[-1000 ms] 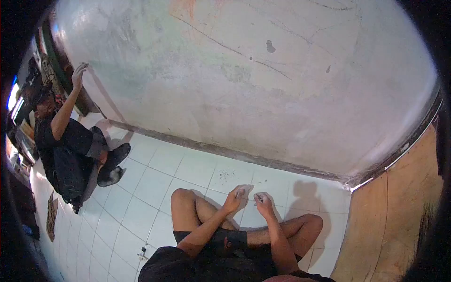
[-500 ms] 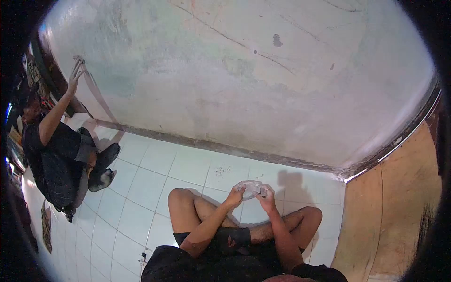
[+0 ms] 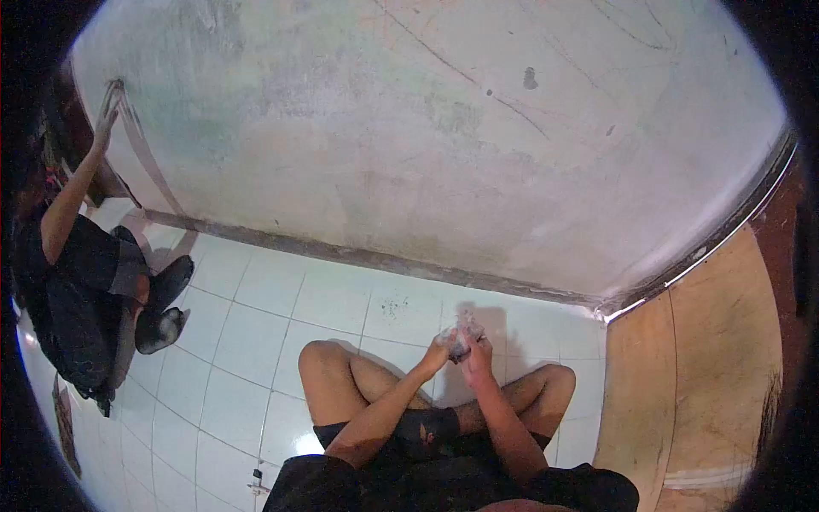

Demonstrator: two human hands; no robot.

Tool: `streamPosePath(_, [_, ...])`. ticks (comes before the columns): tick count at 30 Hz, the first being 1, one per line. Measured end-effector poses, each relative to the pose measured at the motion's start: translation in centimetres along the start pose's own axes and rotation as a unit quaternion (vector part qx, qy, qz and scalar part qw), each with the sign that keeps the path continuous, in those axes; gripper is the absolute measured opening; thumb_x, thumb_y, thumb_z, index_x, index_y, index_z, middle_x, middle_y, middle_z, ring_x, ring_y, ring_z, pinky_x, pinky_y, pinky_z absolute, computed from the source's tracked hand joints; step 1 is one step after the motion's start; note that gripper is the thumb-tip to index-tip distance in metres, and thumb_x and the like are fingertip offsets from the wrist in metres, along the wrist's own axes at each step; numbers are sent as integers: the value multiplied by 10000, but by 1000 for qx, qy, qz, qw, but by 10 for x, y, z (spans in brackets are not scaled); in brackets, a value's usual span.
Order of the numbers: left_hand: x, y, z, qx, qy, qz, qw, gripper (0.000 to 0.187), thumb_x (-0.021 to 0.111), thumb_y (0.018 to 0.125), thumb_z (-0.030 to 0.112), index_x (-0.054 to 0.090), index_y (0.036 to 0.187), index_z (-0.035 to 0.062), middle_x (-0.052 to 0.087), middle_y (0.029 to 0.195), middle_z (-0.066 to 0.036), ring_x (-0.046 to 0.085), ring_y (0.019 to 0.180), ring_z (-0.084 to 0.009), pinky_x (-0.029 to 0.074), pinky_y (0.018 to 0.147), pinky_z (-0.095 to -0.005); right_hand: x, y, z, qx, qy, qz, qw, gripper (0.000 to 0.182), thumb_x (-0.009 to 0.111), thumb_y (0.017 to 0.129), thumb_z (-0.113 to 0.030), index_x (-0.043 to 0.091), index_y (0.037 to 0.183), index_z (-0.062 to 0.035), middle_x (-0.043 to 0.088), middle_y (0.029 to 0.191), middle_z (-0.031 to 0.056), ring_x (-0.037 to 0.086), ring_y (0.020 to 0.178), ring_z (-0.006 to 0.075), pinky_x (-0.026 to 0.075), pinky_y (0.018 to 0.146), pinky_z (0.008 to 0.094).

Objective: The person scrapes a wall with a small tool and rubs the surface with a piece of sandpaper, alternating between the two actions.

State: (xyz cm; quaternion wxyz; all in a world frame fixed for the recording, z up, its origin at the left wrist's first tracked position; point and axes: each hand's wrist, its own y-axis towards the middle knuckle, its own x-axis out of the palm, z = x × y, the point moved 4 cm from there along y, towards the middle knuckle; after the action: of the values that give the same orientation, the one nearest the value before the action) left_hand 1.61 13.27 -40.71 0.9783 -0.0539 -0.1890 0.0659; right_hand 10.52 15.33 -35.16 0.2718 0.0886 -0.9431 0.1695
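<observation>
A crumpled, see-through sheet or bag, like thin plastic (image 3: 467,322), is held between both hands above the crossed legs. My left hand (image 3: 440,350) has its fingers closed on the left side of it. On the right side, my right hand (image 3: 476,358) grips it with bent fingers. The two hands are close together. Something darker shows between them, too small to make out. Small dark specks (image 3: 394,305) lie on the tiles beyond the hands.
A stained wall (image 3: 384,154) rises ahead from the white tiled floor (image 3: 333,299). At the left a person in dark clothes (image 3: 85,282) squats with a hand on the wall. Wooden boards (image 3: 708,341) stand at the right. A small metal object (image 3: 258,485) lies near the bottom.
My hands have come closer together, and the clear plastic is bunched up rather than stretched between them. The view has shifted slightly, so the squatting person appears farther left.
</observation>
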Motion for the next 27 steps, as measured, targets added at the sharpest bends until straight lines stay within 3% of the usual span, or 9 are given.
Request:
streamPosePath(3, [-5,5,-6,20,-28,-4,999,500,430,961,523,559,1089,58,601,766,-43,585,641,-136,477,510,-278,-2,4,7,1,-70,34,997,394,664,876,-217,542,1206,-39,598,1126,41,583,982,185,469,846,319])
streamPosePath(6, [-3,-6,18,-16,-63,29,997,539,438,935,576,572,1020,61,592,747,-42,579,618,-136,456,493,-266,18,9,-5,-121,-163,33,979,427,669,863,-211,544,1224,-20,591,1098,59,580,960,175,496,788,323])
streamPosePath(9, [-4,1,6,-50,-162,-18,985,568,438,913,617,568,955,65,579,725,-41,572,598,-140,442,476,-270,49,31,-45,-129,-454,-11,882,404,656,871,-208,566,1188,25,606,1083,115,595,923,187,483,782,326])
streamPosePath(10, [-4,3,4,-60,-151,-18,987,558,435,920,605,566,931,62,571,715,-41,571,594,-139,442,478,-274,62,45,-59,-267,-488,-9,831,363,655,866,-187,589,1152,25,611,1051,129,599,901,194,480,763,335])
streamPosePath(12, [-3,7,-2,-82,-126,-21,988,544,428,934,582,561,882,57,554,694,-41,568,585,-137,440,483,-283,118,42,-100,-430,-514,-43,741,298,654,846,-137,624,1104,8,609,1012,147,603,882,227,475,747,356])
streamPosePath(15, [-11,15,-23,-66,51,-5,997,487,485,929,516,577,875,41,594,697,-89,598,599,-210,473,528,-354,209,27,-169,-566,-541,-90,615,318,650,806,-57,634,1124,-55,595,930,128,602,846,296,475,768,374])
streamPosePath(17, [-19,29,-66,-26,189,31,981,432,539,905,465,581,878,36,620,712,-129,615,617,-276,488,574,-390,246,23,-195,-612,-514,-88,595,290,646,779,6,643,1065,-40,621,987,145,622,880,326,492,795,382])
streamPosePath(20, [-18,23,-54,7,295,27,955,370,599,866,407,584,887,38,647,763,-178,628,687,-361,502,645,-432,260,44,-208,-762,-426,-104,476,218,660,788,32,637,1000,-13,647,1072,158,651,960,315,516,826,360])
streamPosePath(27, [-17,25,-62,68,382,21,922,314,609,854,351,565,911,46,652,824,-206,630,825,-387,494,721,-471,274,89,-185,-765,-439,-213,421,331,603,797,87,528,1099,-26,629,1156,191,616,1082,339,522,865,381])
